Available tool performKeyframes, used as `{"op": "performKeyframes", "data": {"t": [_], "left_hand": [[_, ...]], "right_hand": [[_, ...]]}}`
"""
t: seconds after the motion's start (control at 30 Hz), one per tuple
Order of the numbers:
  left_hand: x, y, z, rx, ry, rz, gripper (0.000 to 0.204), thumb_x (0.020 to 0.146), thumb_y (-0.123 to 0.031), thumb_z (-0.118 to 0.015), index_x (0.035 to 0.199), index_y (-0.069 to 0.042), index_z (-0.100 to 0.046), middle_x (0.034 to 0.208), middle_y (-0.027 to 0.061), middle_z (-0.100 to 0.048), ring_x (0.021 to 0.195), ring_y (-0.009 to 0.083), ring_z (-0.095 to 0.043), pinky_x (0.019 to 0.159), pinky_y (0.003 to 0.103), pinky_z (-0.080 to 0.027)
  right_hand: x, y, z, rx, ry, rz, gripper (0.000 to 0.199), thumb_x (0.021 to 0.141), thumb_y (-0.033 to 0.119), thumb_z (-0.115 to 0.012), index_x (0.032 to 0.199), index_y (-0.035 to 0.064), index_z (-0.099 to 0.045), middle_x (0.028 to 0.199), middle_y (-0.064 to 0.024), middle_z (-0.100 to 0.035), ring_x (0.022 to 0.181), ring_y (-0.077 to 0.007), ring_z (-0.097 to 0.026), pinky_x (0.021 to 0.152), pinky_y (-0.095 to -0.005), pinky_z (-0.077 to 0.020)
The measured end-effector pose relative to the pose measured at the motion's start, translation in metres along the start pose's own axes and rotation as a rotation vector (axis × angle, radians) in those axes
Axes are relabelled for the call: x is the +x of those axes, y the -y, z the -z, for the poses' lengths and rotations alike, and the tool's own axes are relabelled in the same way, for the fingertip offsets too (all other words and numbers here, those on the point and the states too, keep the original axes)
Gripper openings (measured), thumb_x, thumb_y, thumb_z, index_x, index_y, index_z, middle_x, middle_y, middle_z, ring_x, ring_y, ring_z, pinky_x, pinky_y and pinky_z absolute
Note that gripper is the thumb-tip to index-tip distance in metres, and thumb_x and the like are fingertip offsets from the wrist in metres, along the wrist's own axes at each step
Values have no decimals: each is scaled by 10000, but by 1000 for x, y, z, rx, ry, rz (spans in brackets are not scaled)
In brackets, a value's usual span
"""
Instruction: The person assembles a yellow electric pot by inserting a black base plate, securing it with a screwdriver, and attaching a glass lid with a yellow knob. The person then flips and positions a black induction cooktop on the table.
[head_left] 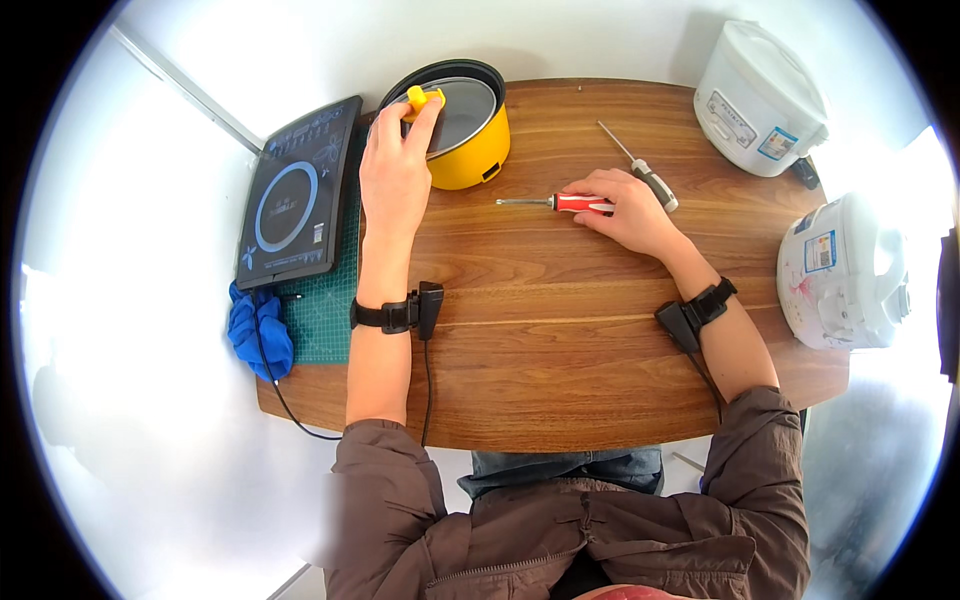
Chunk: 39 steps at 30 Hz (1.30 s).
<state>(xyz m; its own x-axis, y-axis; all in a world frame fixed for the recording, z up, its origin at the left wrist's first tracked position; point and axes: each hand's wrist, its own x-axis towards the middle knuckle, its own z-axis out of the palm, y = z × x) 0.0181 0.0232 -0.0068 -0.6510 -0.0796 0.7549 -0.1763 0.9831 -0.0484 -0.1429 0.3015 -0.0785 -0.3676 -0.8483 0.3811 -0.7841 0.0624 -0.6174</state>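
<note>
At the back left of the table stands a yellow electric pot point(468, 165) with a black rim. A round grey lid point(468, 108) with a pale edge sits in its mouth. My left hand point(393, 175) pinches a yellow knob point(416, 97) over the lid; whether the two are joined I cannot tell. My right hand point(632, 212) lies on the table with its fingers closed round the red and white handle of a screwdriver point(566, 202), its shaft pointing left. Just beyond that hand rests a second screwdriver point(652, 185) with a grey and white handle.
A black induction cooktop point(320, 225) leans over a green cutting mat point(322, 325) at the left, near a bunched blue cloth point(258, 335). Two white rice cookers stand at the right, one farther back point(755, 100) and one nearer point(835, 275). Cables run from both wristbands.
</note>
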Motion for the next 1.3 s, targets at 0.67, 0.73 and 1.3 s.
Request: {"op": "performKeyframes", "data": {"t": [0.67, 0.73, 1.3], "left_hand": [[2, -1, 2, -128, 164, -21, 591, 1012, -472, -616, 1509, -168, -522, 1359, 209, -477, 1235, 403, -543, 1041, 482, -480], [3, 0, -1, -128, 150, -20, 588, 1019, -494, -595, 1507, -173, -526, 1365, 207, -476, 1233, 408, -541, 1041, 484, -476], [2, -3, -11, -60, 102, -12, 542, 978, -511, -661, 1424, -205, -627, 1361, 179, -519, 1274, 382, -519, 1140, 581, -370]], "right_hand": [[2, 3, -1, -9, -8, -20, 320, 851, 145, -799, 1164, 115, -742, 972, -64, -698, 958, -282, -651, 833, -395, -534], [2, 4, -1, -9, -12, -20, 316, 855, 150, -796, 1165, 117, -742, 970, -66, -696, 959, -283, -650, 835, -397, -533], [1, 6, -1, -7, -15, -45, 315, 866, 162, -794, 1173, 126, -737, 980, -62, -694, 955, -283, -648, 825, -397, -532]]}}
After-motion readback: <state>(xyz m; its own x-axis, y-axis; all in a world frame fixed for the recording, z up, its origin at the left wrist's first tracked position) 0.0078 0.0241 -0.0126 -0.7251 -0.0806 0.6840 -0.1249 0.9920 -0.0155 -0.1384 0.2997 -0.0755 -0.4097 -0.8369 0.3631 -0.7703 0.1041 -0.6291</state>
